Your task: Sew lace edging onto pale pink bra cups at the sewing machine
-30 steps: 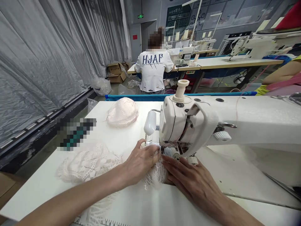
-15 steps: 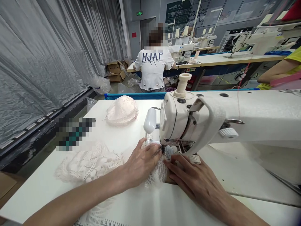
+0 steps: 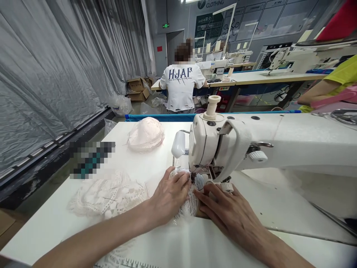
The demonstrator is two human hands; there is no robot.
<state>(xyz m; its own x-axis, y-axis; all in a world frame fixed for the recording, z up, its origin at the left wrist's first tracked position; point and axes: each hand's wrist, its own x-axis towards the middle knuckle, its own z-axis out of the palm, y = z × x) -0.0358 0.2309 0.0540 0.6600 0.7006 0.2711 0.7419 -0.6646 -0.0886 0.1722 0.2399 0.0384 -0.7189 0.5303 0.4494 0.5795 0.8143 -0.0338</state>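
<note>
White lace (image 3: pixel 186 207) lies under the needle area of the white sewing machine (image 3: pixel 212 143). On its left side, my left hand (image 3: pixel 170 195) bends over it, fingers closed and pressed down on the lace just left of the presser foot. My right hand (image 3: pixel 227 208) holds the lace's right edge with its fingertips, close below the machine head. The foot and needle are partly hidden by the head and my fingers. More lace pieces (image 3: pixel 107 199) with loose threads lie beside my left forearm. A pale pink moulded cup (image 3: pixel 146 134) rests farther back.
A white lamp (image 3: pixel 178 144) sits left of the machine head. A ruler strip (image 3: pixel 136 263) marks the table's near edge. Scissors-like metal blades (image 3: pixel 331 219) lie at right. A co-worker in a white shirt (image 3: pixel 180 87) sits ahead; another person's yellow sleeve (image 3: pixel 341 76) shows at right.
My right hand's fingers have bent and drawn slightly back from flatter on the lace. My left hand stays on the lace almost unmoved. The camera view has shifted slightly.
</note>
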